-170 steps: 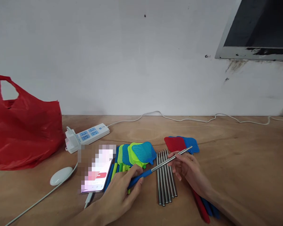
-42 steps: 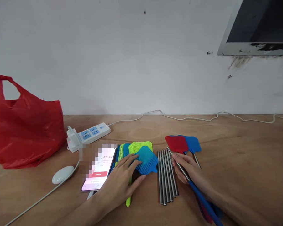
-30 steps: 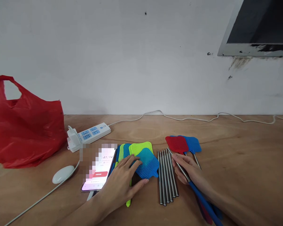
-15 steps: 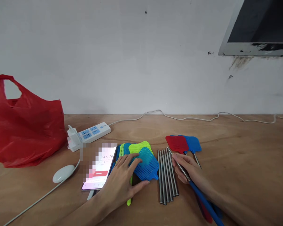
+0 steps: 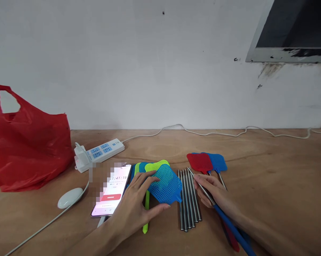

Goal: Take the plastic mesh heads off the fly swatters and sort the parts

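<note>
My left hand [image 5: 135,199] is curled over a blue fly swatter head [image 5: 167,185], fingertips on its upper left and thumb by its lower edge. This head lies tilted over a pile of blue and yellow-green heads [image 5: 157,165]; a yellow-green handle [image 5: 146,213] sticks out below. My right hand [image 5: 209,188] pinches a metal rod [image 5: 205,192] with a blue handle [image 5: 231,225], its bare tip pointing up and left. Between my hands lie several loose metal rods [image 5: 188,202] side by side. Beyond my right hand are a red swatter head [image 5: 200,162] and a blue swatter head [image 5: 218,162] on rods.
A lit phone [image 5: 113,192] lies left of the pile, plugged into a cable. Behind it sit a white power strip [image 5: 101,152] and a red plastic bag [image 5: 32,149]. A white mouse-shaped object [image 5: 69,198] rests at left. A thin cable [image 5: 203,134] runs along the wall.
The blue swatter head under my left hand has shifted slightly right and tilted up. My right hand holds the rod much as before. The view has drifted slightly.
</note>
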`<state>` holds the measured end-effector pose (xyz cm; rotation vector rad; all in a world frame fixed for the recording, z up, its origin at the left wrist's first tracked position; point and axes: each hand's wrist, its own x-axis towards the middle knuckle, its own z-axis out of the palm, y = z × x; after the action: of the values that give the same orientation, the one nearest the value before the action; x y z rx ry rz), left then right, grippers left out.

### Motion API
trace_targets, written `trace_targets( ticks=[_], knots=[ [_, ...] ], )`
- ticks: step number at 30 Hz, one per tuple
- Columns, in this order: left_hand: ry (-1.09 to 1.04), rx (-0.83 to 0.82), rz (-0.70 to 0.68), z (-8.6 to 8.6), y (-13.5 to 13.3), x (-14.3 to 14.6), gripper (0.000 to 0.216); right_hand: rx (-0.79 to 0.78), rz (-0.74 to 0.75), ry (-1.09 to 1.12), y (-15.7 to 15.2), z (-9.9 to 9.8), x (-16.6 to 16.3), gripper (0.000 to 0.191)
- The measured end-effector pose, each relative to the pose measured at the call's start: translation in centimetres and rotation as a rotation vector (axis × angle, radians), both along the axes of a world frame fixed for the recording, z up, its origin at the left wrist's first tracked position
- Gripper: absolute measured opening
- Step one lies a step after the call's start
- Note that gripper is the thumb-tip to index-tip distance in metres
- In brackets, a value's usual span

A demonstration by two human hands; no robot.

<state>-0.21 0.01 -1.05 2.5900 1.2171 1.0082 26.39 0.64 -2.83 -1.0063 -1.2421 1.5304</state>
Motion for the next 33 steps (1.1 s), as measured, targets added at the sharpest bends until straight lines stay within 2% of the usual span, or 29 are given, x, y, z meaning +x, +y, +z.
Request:
trace_targets(
  ticks=[5, 11, 16, 21, 28, 30, 33],
  knots=[
    [-0.049, -0.017, 0.016, 0.0, 0.2, -0.1, 0.046, -0.018, 0.124, -0.011, -0.3, 0.1, 0.2, 0.041],
    [-0.158, -0.051, 0.056, 0.4, 0.5, -0.3, 0.036, -0.044, 0.318, -0.059, -0.7, 1.1, 0.4, 0.04],
    [-0.228, -0.092, 0.082, 1.0, 0.5, -0.2, 0.03, -0.062, 0.409, -0.097, -1.2, 2.0, 0.5, 0.041],
    [-0.248, -0.106, 0.064, 1.0, 0.5, -0.2, 0.028, -0.033, 0.436, -0.142, -1.6, 2.5, 0.3, 0.043],
    [-0.29, -0.125, 0.027, 1.0, 0.5, -0.2, 0.025, -0.044, 0.391, -0.149, -1.5, 2.4, 0.2, 0.045],
    [-0.355, -0.171, 0.009, 1.1, 0.6, -0.2, 0.023, -0.043, 0.381, -0.152, -1.5, 2.3, 0.3, 0.045],
    [-0.609, -0.357, 0.015, 0.8, 1.0, -0.2, 0.019, -0.042, 0.375, -0.151, -1.6, 2.4, 0.3, 0.045]
  ],
)
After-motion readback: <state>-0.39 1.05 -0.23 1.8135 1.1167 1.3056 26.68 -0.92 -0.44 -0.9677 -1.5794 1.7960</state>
